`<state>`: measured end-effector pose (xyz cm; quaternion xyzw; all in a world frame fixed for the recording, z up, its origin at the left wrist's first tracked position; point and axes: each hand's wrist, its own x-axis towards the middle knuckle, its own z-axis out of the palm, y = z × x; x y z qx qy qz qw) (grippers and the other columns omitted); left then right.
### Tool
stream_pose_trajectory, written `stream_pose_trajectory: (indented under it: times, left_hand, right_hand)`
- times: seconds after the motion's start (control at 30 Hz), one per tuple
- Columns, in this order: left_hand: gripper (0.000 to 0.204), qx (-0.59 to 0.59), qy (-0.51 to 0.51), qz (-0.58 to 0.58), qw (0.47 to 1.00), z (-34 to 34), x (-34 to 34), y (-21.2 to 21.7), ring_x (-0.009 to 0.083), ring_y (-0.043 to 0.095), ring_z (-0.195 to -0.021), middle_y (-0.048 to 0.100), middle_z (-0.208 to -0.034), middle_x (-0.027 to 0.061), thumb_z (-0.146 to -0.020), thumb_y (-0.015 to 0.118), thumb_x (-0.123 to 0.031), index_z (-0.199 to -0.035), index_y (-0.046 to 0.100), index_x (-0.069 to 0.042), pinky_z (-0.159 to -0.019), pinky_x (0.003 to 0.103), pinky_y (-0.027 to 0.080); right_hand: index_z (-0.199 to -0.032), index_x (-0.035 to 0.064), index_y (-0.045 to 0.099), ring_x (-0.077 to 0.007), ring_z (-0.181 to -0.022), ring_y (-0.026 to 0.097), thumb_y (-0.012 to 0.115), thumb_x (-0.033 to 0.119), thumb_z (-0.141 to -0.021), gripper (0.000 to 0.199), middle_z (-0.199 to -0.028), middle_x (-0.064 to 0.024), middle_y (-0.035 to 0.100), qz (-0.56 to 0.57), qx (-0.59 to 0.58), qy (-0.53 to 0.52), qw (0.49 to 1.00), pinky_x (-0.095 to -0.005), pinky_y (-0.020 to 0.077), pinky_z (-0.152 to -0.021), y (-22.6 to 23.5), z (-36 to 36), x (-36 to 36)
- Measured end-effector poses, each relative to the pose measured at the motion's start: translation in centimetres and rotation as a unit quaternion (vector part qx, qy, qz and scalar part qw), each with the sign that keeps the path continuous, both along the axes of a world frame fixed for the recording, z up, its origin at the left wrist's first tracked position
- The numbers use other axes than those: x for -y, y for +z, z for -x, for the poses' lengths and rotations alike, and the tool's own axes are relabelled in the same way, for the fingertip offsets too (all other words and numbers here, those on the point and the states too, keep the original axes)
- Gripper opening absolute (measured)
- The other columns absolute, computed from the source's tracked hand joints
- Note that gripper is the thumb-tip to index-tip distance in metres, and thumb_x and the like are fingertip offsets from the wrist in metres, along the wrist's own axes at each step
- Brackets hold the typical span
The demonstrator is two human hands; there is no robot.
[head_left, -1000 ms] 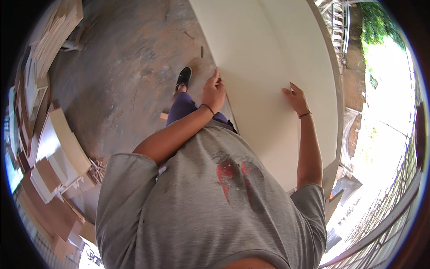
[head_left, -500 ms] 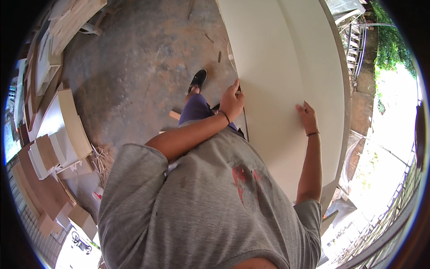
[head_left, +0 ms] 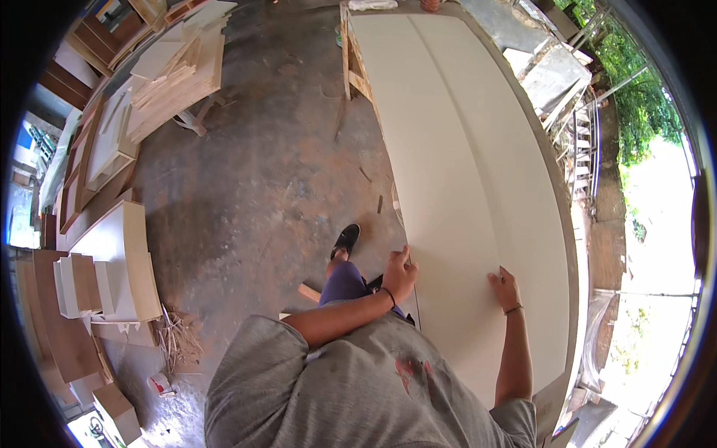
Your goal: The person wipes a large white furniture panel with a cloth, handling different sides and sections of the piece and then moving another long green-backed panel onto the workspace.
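My left hand (head_left: 399, 275) is curled round the near edge of a big smooth cream-white sheet of board (head_left: 463, 172), fingers gripping it. My right hand (head_left: 506, 288) lies flat and open on its face, at 3 o'clock from the left. Board runs toward 12. Rough stained concrete floor (head_left: 269, 179) at 9, stacked pale wood panels (head_left: 175, 71) around 10.

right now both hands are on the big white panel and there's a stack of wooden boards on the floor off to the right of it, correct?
Not quite. Both the left hand and the right hand are on the big white panel, but the stack of wooden boards sits off to its left, across the concrete floor. The head view shows it.
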<state>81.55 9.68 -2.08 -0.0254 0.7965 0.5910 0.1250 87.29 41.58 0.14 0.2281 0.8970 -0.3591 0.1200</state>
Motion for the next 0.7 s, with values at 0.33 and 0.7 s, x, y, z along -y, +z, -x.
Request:
stream_pose_trajectory:
  times: [0.33,0.7]
  left_hand:
    - [0.044,-0.006,-0.005,-0.065,0.998,-2.6,0.1,1.7,0.0317,0.056,-0.091,0.054,-0.107,0.0200,-0.080,0.052,-0.006,-0.122,0.049,0.006,-0.079,0.035,0.047]
    - [0.054,-0.001,-0.049,-0.078,0.996,-6.0,0.7,0.9,0.0225,0.058,-0.082,0.049,-0.110,0.0181,-0.080,0.052,-0.006,-0.131,0.040,0.005,-0.076,0.031,0.048]
  right_hand:
    - [-0.128,-0.0091,0.044,-0.0083,-0.076,0.045,0.066,0.039,-0.082,0.070,-0.086,-0.0017,0.054,-0.023,0.024,-0.020,0.999,-0.0216,0.0407,-0.070,1.1,-0.2,-0.4]
    - [-0.130,-0.0087,0.041,-0.0091,-0.083,0.050,0.065,0.040,-0.084,0.071,-0.095,-0.0047,0.057,-0.033,0.044,-0.015,0.998,-0.0226,0.0418,-0.078,1.1,0.8,0.2]
